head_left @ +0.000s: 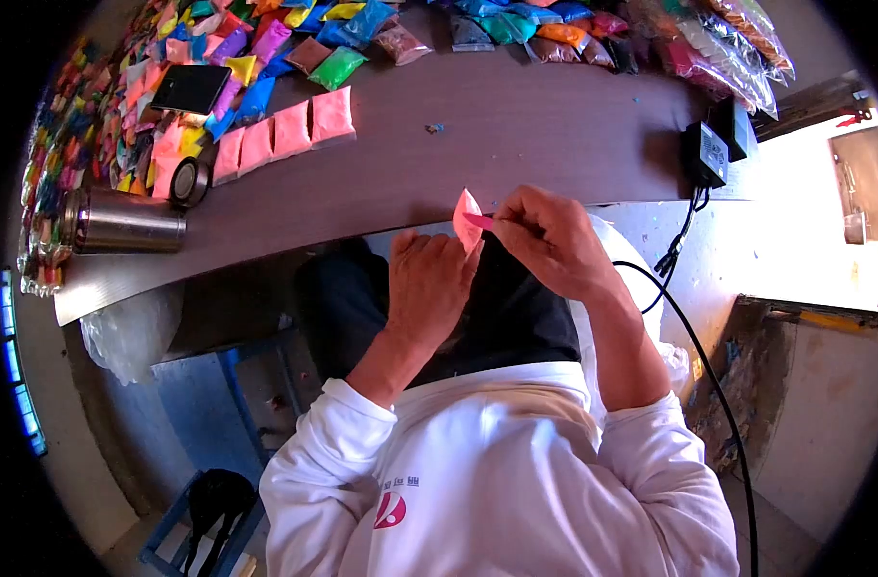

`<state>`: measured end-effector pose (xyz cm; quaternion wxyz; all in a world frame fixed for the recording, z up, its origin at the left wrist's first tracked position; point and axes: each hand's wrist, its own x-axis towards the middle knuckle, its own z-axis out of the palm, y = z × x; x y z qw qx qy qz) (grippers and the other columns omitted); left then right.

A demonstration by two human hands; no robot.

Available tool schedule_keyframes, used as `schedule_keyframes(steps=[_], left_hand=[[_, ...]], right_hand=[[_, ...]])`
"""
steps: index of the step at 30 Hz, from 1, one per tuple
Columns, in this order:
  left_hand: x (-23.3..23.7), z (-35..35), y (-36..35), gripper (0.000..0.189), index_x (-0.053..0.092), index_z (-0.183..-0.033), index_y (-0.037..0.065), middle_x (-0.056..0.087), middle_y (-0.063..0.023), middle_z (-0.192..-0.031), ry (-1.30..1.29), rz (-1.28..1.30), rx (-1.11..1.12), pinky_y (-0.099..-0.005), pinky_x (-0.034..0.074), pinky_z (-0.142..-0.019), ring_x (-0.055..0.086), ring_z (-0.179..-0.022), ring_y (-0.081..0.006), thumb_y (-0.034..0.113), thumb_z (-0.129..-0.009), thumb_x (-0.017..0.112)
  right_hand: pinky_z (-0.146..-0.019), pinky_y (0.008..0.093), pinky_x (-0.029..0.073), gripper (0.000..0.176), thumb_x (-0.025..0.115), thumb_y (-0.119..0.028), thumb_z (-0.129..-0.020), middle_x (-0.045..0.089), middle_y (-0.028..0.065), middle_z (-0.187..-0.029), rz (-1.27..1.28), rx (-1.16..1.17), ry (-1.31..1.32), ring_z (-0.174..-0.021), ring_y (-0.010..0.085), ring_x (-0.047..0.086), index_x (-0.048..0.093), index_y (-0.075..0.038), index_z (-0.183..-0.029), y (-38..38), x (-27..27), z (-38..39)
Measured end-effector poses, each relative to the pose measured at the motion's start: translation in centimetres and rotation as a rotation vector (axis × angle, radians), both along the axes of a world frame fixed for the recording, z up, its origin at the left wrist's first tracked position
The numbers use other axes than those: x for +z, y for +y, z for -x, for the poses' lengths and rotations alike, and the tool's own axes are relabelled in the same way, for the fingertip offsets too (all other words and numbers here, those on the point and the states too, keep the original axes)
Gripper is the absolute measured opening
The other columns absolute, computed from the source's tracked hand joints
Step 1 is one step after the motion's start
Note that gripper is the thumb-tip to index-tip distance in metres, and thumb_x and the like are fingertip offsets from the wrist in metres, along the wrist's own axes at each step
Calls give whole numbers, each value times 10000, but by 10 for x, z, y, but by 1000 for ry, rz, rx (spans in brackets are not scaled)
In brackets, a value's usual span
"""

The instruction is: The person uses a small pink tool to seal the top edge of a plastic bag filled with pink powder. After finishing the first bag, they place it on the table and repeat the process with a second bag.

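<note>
At the tabletop's [554,144] front edge, our left hand [429,284] grips the pink packet [468,207] and our right hand [551,236] pinches a pink strip [479,221] that seems to meet it, so we should steady the packet and work the strip gently.

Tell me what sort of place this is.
Probably a small packing workshop: colourful packets are heaped on the table, four pink packets lie in a row, and the left hand holds another pink packet.
</note>
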<state>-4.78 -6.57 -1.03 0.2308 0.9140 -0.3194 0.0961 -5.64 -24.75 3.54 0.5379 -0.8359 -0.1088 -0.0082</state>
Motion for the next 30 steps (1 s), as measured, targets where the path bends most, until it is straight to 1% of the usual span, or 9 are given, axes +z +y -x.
schedule_keyframes(steps=[3, 6, 8, 11, 14, 16, 22, 23, 30], left_hand=[[2, 3, 1, 124, 607, -871, 59, 607, -86, -713, -18, 19, -25, -386, 395, -775, 587, -687, -246, 172, -914, 578], [1, 3, 6, 167, 627, -825, 55, 628, -92, -696, -43, 20, -9, -382, 405, -779, 606, -663, -238, 194, -912, 596], [0, 1, 5, 198, 639, -796, 54, 638, -96, -674, -36, 2, 22, -376, 413, -780, 622, -636, -230, 214, -910, 615], [0, 1, 2, 217, 651, -821, 41, 642, -113, -653, 5, 42, 34, -383, 424, -771, 630, -604, -239, 230, -918, 611], [3, -1, 1, 229, 635, -883, 25, 625, -125, -680, 153, 72, 15, -400, 455, -677, 624, -625, -272, 209, -964, 526], [1, -1, 0, 276, 634, -923, 6, 609, -113, -646, 102, 345, 77, -356, 461, -560, 626, -603, -242, 239, -986, 501], [-2, 1, 7, 317, 620, -937, -4, 588, -91, -627, 470, 356, 129, -304, 442, -507, 601, -555, -200, 276, -997, 484], [-3, -1, 5, 281, 647, -827, -20, 623, -199, -661, 386, 350, 148, -343, 473, -463, 630, -578, -350, 227, -942, 580], [3, 1, 4, 308, 658, -803, -10, 621, -179, -630, 380, 233, 133, -387, 497, -589, 627, -558, -323, 253, -942, 579]], right_hand=[[-486, 244, 341, 89, 617, -68, -874, 531, 28, -610, 57, -17, -104, -530, 77, 448, 595, -10, -810, 6, -7, -2], [-498, 238, 355, 95, 617, -72, -879, 538, 32, -625, 40, 82, 62, -537, 84, 458, 595, -5, -816, 2, 7, 10], [-492, 241, 363, 89, 630, -67, -869, 548, 28, -639, -50, 38, 49, -530, 96, 456, 594, -4, -817, -2, 7, 8], [-483, 282, 412, 77, 646, -60, -848, 584, 80, -647, 124, -92, -103, -532, 159, 538, 590, -16, -820, 6, -12, 4], [-486, 316, 446, 82, 647, -52, -840, 592, 103, -643, 319, -176, -215, -543, 211, 590, 575, -28, -810, 11, -30, 1], [-495, 343, 477, 106, 650, -45, -832, 589, 104, -626, 492, -256, -235, -548, 258, 622, 552, -40, -793, 13, -35, 0], [-472, 357, 459, 154, 612, -110, -842, 550, 89, -595, 438, -197, -436, -517, 251, 582, 467, -88, -796, 17, -34, 10], [-477, 362, 462, 161, 613, -109, -841, 544, 86, -592, 481, -221, -389, -520, 252, 581, 461, -89, -791, 12, -39, 6], [-487, 342, 466, 140, 637, -75, -817, 585, 101, -616, 539, -169, -354, -537, 265, 602, 500, -78, -792, 18, -36, 11]])
